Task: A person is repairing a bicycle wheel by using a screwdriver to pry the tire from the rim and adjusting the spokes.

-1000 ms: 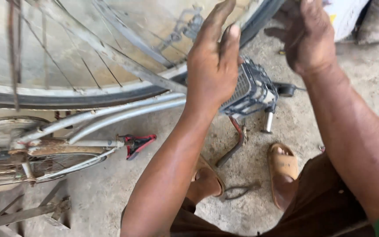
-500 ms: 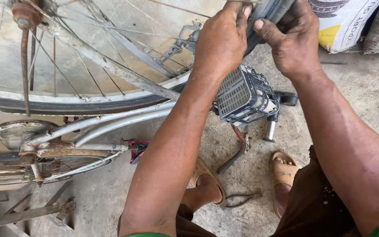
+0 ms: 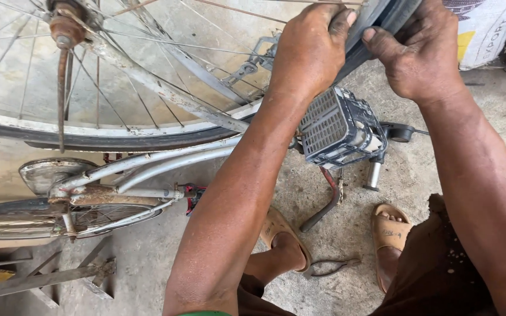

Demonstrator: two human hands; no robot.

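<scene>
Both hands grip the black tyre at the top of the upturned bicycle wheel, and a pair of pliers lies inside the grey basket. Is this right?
Not quite. Both the left hand and right hand do grip the black tyre, but the pliers lie on the concrete floor between the sandalled feet, not inside the grey basket. The head view shows this.

A bicycle repair workshop: upturned bicycle [image 3: 147, 169], pliers [image 3: 332, 267] on stained concrete floor [image 3: 352, 234].

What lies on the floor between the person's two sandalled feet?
In the head view, a pair of pliers lies on the concrete between the left sandal and the right sandal; a rusty curved kickstand reaches down just above.
</scene>
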